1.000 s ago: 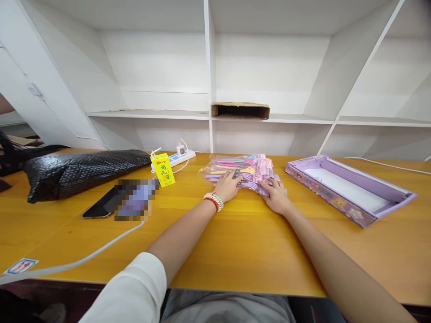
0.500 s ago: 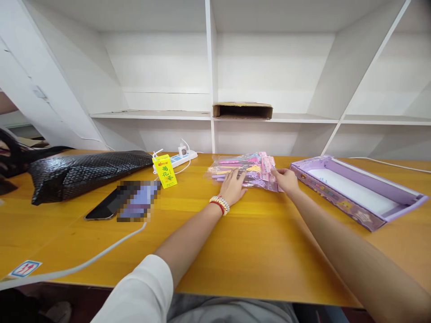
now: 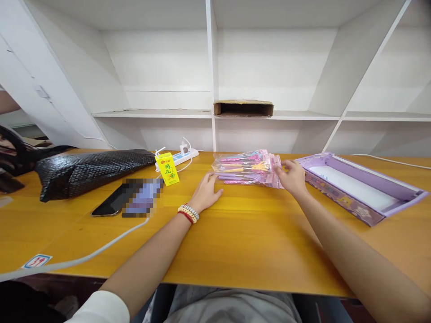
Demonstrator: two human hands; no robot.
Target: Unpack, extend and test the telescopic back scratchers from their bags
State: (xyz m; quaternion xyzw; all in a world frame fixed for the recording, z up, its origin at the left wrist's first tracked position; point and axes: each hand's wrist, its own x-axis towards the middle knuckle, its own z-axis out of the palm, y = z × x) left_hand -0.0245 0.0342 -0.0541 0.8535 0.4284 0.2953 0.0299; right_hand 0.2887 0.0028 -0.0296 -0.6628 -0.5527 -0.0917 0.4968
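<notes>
Several clear plastic packets (image 3: 244, 168) with pink header ends lie in a row on the wooden table. Long, thin pink, yellow and purple pieces show inside; their exact kind is unclear. By the packets' left ends, my left hand (image 3: 204, 195) rests with its fingers stretched out, fingertips at the edge of the nearest ones. My right hand (image 3: 292, 177) is at the pink header ends, fingers apart and slightly bent, seemingly touching the edge. A purple open display box (image 3: 350, 202) with a white bottom sits just right of that hand.
A yellow drink carton (image 3: 167, 169) stands before a white power strip (image 3: 185, 156). Left of it lie a dark phone (image 3: 111, 199), a blurred-out flat object and a black wrapped package (image 3: 90, 172). A white cable crosses the front left. A cardboard box (image 3: 244, 109) sits on the white shelf.
My left hand has slid off the top of the packets to their left end. My right hand has shifted slightly right, its fingers more spread. The packets look more evenly lined up.
</notes>
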